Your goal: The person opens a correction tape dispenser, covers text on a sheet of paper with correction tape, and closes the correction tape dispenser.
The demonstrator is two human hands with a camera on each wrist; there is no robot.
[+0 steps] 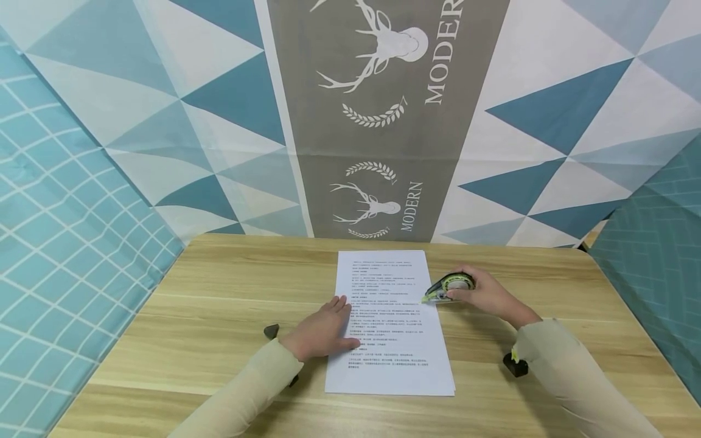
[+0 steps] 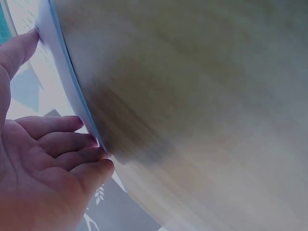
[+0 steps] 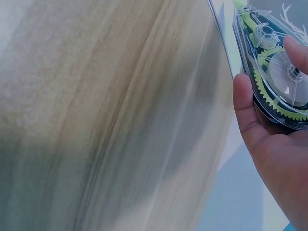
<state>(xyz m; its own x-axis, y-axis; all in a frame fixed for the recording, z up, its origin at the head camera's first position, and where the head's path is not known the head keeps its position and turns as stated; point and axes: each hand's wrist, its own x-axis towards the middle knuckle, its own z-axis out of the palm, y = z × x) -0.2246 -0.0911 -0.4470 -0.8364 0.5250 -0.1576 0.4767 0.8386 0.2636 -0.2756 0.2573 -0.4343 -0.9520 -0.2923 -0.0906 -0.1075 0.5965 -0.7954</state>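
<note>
A stack of printed paper sheets (image 1: 389, 380) lies on the wooden table, covered in lines of small text. My left hand (image 1: 323, 331) rests on its left edge with fingers extended; in the left wrist view the fingertips of that hand (image 2: 53, 168) touch the sheet's edge. Between thumb and fingers, my right hand (image 1: 487, 295) grips a correction tape dispenser (image 1: 457, 285). The dispenser's tip is at the right edge of the page, beside the printed lines. Its clear case, green toothed wheel and white spool show in the right wrist view, where the right hand (image 3: 269, 149) is partly cut off.
The wood-grained table (image 1: 219, 316) extends to both sides of the paper. Behind it hangs a patterned cloth (image 1: 372, 140) with deer heads and triangles. Dark wrist-camera parts (image 1: 515, 365) stick out by the right sleeve.
</note>
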